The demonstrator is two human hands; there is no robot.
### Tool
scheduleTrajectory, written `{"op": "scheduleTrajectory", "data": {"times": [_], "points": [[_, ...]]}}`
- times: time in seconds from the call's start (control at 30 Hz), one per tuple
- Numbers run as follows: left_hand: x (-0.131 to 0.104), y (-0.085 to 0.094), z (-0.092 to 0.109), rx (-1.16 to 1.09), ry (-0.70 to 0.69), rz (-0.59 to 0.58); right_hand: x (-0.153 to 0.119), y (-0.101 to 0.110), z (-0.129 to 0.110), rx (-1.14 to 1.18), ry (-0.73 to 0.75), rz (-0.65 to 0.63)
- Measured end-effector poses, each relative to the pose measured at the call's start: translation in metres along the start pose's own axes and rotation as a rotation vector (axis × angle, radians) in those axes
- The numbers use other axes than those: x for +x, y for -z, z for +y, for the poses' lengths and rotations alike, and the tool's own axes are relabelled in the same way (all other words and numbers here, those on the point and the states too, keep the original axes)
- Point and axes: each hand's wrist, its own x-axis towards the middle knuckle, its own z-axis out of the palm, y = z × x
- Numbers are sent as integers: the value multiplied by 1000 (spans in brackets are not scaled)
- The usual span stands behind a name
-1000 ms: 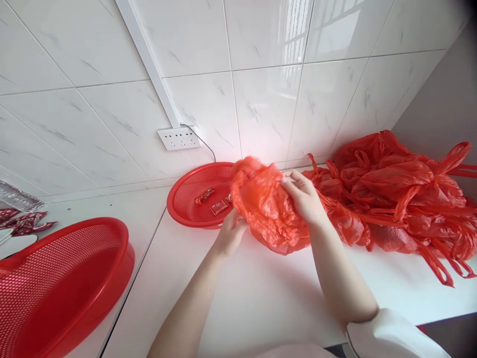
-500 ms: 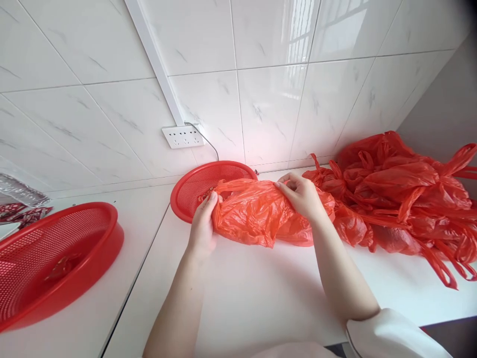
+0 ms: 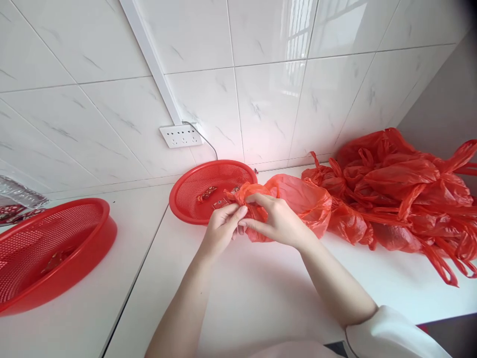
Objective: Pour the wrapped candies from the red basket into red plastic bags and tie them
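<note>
A thin red plastic bag is gathered between my hands above the white table, its top bunched and twisted. My left hand pinches the bunched part from the left. On the right, my right hand has its fingers closed on the same gathered plastic, close to my left fingertips. Just behind my hands sits a red perforated basket with a few small wrapped packets in it. Another puffed-out red bag lies right behind my right hand.
Many tied red bags are heaped at the right by the tiled wall. A larger red basket stands at the left, with silvery packaging behind it. A socket strip is on the wall.
The bag was spread wide between my hands; now it is bunched up. My hands have come together, the right one moving left, uncovering the puffed bag and more of the middle basket.
</note>
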Motion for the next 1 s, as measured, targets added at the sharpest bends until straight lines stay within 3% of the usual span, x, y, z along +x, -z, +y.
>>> {"op": "scheduleTrajectory", "data": {"times": [0.13,0.3,0.47,0.63,0.77,0.87,0.93,1.0], "points": [[-2,4,6,166,-101,112,2,1,10,135,-34,4],[-3,16,15,146,-144,194,3,23,19,504,-146,159],[-5,23,20,-4,-126,91,3,28,19,911,-166,111],[-10,22,22,-112,-126,-90,0,17,14,905,-40,-18],[-12,10,21,-114,-5,-235,-4,9,8,869,86,-204],[-9,4,19,-237,56,-76,-7,8,5,778,199,-255],[-5,9,20,-455,70,80,-11,11,7,759,243,-269],[-3,19,22,-678,88,160,-14,17,11,775,227,-263]]}}
